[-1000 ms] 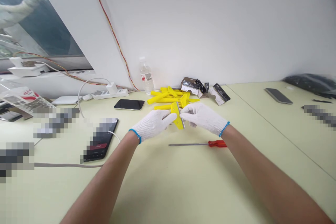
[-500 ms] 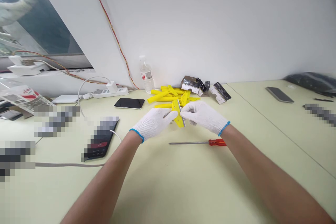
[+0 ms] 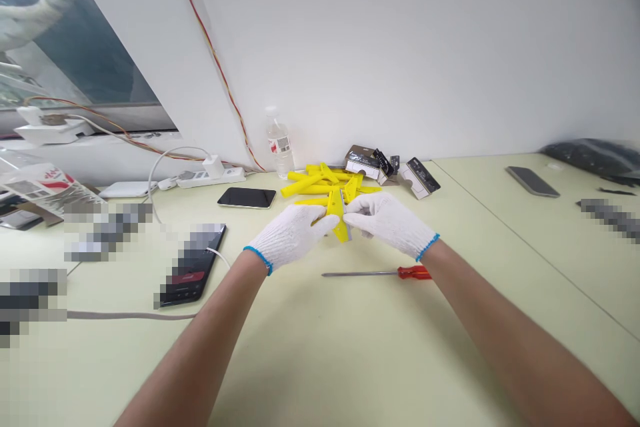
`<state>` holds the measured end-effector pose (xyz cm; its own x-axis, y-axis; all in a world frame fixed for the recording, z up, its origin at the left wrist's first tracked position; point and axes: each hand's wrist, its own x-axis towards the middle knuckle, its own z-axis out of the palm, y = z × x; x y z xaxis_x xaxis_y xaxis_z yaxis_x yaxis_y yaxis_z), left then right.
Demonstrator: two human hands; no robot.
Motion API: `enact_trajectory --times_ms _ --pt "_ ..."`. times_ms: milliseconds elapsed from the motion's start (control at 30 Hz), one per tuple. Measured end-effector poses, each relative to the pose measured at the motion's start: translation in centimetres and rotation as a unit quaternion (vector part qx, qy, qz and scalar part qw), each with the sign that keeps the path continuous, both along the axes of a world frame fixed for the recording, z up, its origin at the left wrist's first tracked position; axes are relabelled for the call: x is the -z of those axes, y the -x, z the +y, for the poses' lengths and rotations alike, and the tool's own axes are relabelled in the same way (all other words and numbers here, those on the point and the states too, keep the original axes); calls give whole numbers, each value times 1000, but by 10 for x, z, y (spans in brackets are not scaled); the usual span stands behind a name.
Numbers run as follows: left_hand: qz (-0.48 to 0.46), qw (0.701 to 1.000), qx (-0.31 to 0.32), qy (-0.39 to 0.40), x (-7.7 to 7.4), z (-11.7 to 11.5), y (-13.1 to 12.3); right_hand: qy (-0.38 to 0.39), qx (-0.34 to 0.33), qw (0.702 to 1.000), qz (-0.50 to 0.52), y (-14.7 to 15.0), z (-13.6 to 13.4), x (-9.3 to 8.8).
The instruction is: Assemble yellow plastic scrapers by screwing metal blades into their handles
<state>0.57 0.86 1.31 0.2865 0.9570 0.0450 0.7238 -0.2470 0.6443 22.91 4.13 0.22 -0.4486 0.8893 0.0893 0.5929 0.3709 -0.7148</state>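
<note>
Both my hands wear white knit gloves with blue cuffs. My left hand [image 3: 295, 232] is closed on a yellow scraper [image 3: 338, 215], its thumb lying on the flat head. Along the right edge of that head runs a thin metal blade [image 3: 349, 227]. My right hand [image 3: 387, 221] pinches at this blade with thumb and forefinger; its other fingers are curled under. Just beyond the hands lies a heap of yellow scrapers [image 3: 320, 181]. Nearer to me, a screwdriver [image 3: 373, 273] with a red handle rests on the table, its handle end partly hidden by my right forearm.
Small black-and-white blade boxes [image 3: 363, 163] sit by the wall, with another box [image 3: 421, 178] to their right. A water bottle [image 3: 281, 147] stands behind the heap. Phones [image 3: 247, 197] and a power strip [image 3: 213, 175] with cables lie on the left; a grey phone [image 3: 533, 181] lies right.
The hands stay almost in place, with the scraper tilted very slightly between them. My left wrist has shifted a little to the left. Everything else lies as before.
</note>
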Motion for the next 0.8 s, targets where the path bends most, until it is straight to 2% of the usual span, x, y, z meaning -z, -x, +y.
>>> enact_trajectory --times_ms 200,400,633,800 --pt "22 1000 -4 8 8 4 2 11 -1 1000 2 2 -2 -4" --pt "39 999 29 -21 19 11 7 23 0 1000 11 2 -4 -7" --pt "52 997 40 -51 14 8 9 36 2 998 51 3 0 -6" --pt "27 995 92 -40 12 5 7 28 19 997 76 3 2 -3"
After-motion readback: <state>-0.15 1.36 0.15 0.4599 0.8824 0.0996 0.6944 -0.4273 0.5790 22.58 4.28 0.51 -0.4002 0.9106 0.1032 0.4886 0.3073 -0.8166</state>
